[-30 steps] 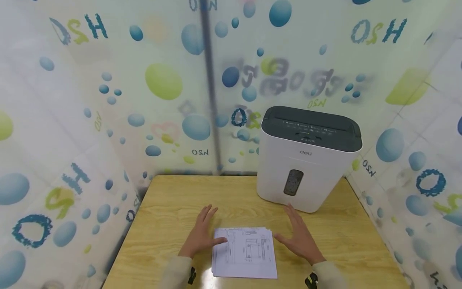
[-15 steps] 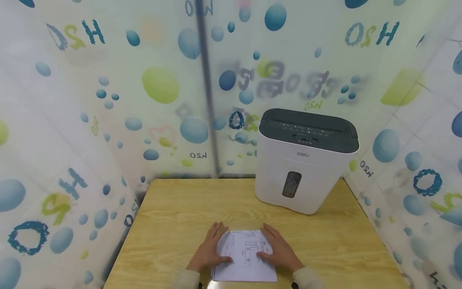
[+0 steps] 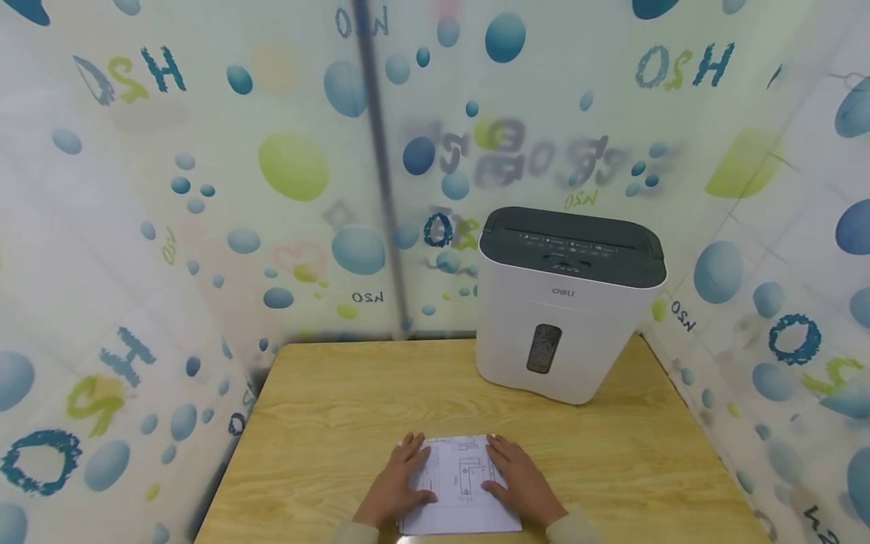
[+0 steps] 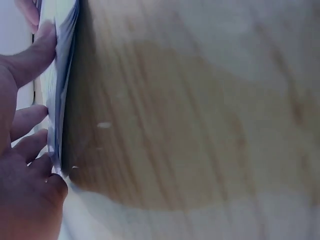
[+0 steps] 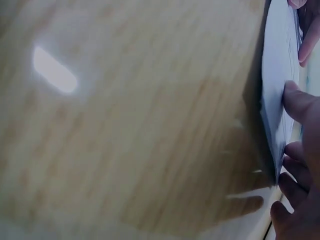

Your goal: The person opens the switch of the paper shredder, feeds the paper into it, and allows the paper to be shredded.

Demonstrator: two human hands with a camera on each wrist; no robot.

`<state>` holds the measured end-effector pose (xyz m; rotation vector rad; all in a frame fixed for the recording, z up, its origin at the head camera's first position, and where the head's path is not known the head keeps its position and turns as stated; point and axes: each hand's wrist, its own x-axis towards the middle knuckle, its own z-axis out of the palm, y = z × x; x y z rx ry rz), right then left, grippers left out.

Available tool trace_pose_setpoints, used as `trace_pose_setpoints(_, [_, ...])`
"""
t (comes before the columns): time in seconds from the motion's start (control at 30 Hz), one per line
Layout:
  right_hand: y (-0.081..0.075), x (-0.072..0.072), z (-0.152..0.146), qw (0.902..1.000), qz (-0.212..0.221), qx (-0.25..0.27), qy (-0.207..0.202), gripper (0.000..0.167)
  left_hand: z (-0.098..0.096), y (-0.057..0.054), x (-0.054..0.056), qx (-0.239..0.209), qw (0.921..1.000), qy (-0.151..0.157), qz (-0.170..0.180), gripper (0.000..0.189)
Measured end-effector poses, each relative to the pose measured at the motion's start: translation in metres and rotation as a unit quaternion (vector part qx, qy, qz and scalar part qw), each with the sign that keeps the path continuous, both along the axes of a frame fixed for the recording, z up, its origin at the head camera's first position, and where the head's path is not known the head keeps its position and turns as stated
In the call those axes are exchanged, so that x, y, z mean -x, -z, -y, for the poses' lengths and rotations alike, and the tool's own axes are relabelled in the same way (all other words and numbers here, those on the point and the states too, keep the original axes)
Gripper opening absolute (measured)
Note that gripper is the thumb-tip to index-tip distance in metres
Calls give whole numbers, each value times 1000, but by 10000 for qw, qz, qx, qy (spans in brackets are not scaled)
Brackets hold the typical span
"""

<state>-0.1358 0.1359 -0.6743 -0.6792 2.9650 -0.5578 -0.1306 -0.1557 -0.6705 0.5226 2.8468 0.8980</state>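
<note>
A stack of white paper sheets (image 3: 462, 514) with printed technical drawings lies near the front of the table. My left hand (image 3: 397, 483) holds its left edge, thumb on the top sheet and fingers along the side. At the right edge my right hand (image 3: 523, 483) holds it the same way, its thumb also on top. In the left wrist view, the sheets' layered edge (image 4: 64, 95) shows beside the left thumb and fingers. The right wrist view has the right thumb on the paper (image 5: 277, 75), the other fingers at its edge.
A white paper shredder (image 3: 564, 325) with a dark grey top and a small window stands at the table's back right. The wooden table (image 3: 340, 408) is bounded by a patterned curtain (image 3: 299, 249) at the back and sides.
Both hands have come inward from beside the stack onto its left and right edges, thumbs now on the top sheet. The view has shifted slightly.
</note>
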Motion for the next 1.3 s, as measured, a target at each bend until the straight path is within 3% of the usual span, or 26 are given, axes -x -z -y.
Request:
trace_pose_setpoints(0.33, [-7, -9, 6, 9994, 245, 49, 247, 68, -4, 2, -11, 194, 9981, -6, -578, 74])
trace_pose_setpoints(0.6, [-7, -10, 10, 9995, -64, -32, 307, 59, -1, 4, -10, 240, 9954, 83, -929, 73])
trace_pose_setpoints(0.87, [-9, -10, 13, 9983, -371, -25, 451, 55, -1, 4, -8, 304, 9952, 30, -931, 72])
trace_pose_setpoints(1.1, [-12, -9, 14, 9920, -463, 935, 705, 56, -2, 1, -7, 189, 9880, 13, -1532, 77])
trace_pose_setpoints(1.2, [-12, -7, 11, 9861, -429, 1433, 719, 55, -5, -2, -6, 157, 9875, -101, -1565, 82])
trace_pose_setpoints(1.3, [-17, -6, 9, 9831, -136, 1585, 901, 42, -8, -4, -4, 167, 9885, -213, -1489, 86])
